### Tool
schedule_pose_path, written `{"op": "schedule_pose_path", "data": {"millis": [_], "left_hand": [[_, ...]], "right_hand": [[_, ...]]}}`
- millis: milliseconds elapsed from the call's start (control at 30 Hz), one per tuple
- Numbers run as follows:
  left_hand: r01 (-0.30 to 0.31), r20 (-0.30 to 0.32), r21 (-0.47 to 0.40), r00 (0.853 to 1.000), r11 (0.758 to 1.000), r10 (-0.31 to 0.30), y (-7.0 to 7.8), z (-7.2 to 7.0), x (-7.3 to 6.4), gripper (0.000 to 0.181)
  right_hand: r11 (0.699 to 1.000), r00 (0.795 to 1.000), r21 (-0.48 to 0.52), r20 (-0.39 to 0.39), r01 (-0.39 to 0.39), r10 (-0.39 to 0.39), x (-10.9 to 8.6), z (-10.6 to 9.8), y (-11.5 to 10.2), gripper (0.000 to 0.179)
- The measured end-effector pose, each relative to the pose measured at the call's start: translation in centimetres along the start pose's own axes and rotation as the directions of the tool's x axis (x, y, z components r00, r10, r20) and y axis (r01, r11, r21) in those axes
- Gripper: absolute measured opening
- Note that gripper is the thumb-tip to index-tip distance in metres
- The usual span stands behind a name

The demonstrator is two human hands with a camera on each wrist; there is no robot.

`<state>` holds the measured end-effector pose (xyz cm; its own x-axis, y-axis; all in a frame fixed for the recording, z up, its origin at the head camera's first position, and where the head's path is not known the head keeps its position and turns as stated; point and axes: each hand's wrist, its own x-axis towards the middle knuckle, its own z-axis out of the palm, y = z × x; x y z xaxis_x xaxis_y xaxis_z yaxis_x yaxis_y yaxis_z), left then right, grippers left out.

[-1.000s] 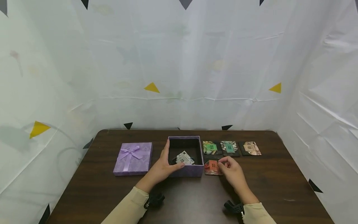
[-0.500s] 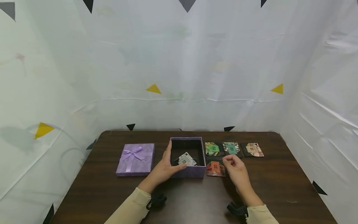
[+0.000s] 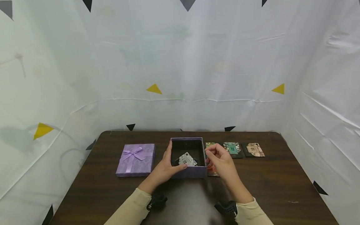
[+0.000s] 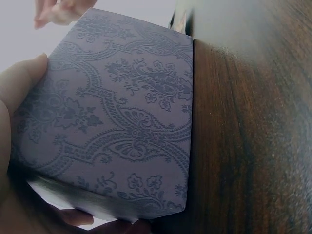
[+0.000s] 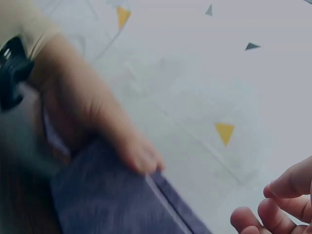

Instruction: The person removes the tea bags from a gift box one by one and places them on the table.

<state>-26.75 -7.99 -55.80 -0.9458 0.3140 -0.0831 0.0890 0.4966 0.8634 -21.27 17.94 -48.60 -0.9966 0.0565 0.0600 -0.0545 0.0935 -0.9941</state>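
In the middle of the tabletop (image 3: pixel 270 190), find the open box (image 3: pixel 192 172), with pale cards (image 3: pixel 187 158), apparently overlapping, lying inside near the front wall. To the left, see the lid (image 3: pixel 137 166) with a bow; to the right, the green card (image 3: pixel 209 144), teal card (image 3: pixel 232 149) and beige card (image 3: pixel 254 150) in a row, and the red card (image 3: pixel 212 171) nearer, partly covered by the right grip (image 3: pixel 221 161). Take the left grip (image 3: pixel 163 170) as clamped on the box, with the thumb over the near rim and fingers along the left side. Read the right grip as drawn together at the tips, by the right rim, with nothing visible between in the right wrist view, but with too fine a meeting to rule out something thin. To do this well, probably best to brace the box gently but steadily, pressing inward rather than down, so as not to tip or dent a wall. Likely wise to carry the right grip clear over the rim, without knocking the edge or dragging the green card or red card askew. If reaching inside, better to favour the bare far part, well apart from the pale cards, and to loosen the tips only low down.
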Motion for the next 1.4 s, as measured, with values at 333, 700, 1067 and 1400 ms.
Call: {"op": "schedule_pose_path", "data": {"millis": [333, 700, 1067, 1400], "left_hand": [[0.002, 0.003, -0.006, 1.000, 1.000, -0.002, 0.3, 0.0, 0.1, 0.129], [0.001, 0.034, -0.029, 0.999, 1.000, 0.000, 0.2, -0.2, 0.1, 0.132], [-0.001, 0.035, -0.033, 0.999, 0.999, 0.002, 0.1, -0.2, 0.1, 0.125], [-0.017, 0.021, -0.019, 1.000, 1.000, 0.018, 0.0, -0.3, 0.0, 0.127]], "right_hand": [[0.986, 0.998, 0.160, 0.059, -0.036, 0.027, 1.6, 3.9, -0.3, 0.017], [0.949, 0.964, 0.218, 0.189, -0.228, 0.188, 4.4, 5.5, 0.0, 0.022], [0.876, 0.864, 0.133, 0.282, -0.464, 0.416, 6.0, 5.8, 0.3, 0.070], [0.878, 0.857, 0.048, 0.252, -0.475, 0.450, 6.4, 6.4, 0.5, 0.082]]}}
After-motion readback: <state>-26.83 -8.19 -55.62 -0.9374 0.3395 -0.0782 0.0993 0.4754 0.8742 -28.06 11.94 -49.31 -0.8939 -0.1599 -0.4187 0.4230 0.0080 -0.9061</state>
